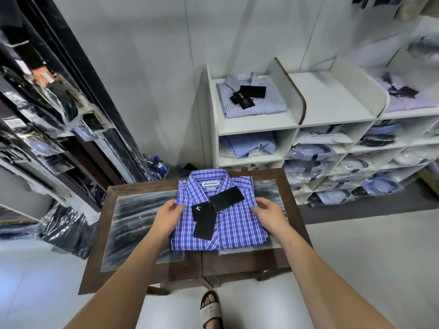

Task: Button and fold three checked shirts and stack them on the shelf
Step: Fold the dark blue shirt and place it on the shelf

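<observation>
A folded blue checked shirt (235, 224) lies collar-away on the small wooden table (249, 262), with black hang tags (204, 222) on its front. My left hand (168, 214) grips its left edge, thumb on top. My right hand (268, 213) grips its right edge in the same way. A second folded shirt, pale checked (263, 103), with black tags, lies in the left compartment on top of the white shelf unit (256, 125) behind the table.
The shelf top's middle compartment (332, 100) holds nothing; a lilac shirt (408, 98) lies in the right one. Lower cubbies hold bagged shirts. Plastic-wrapped garments (54, 129) crowd a dark rack at left. My sandalled foot (210, 309) stands below the table.
</observation>
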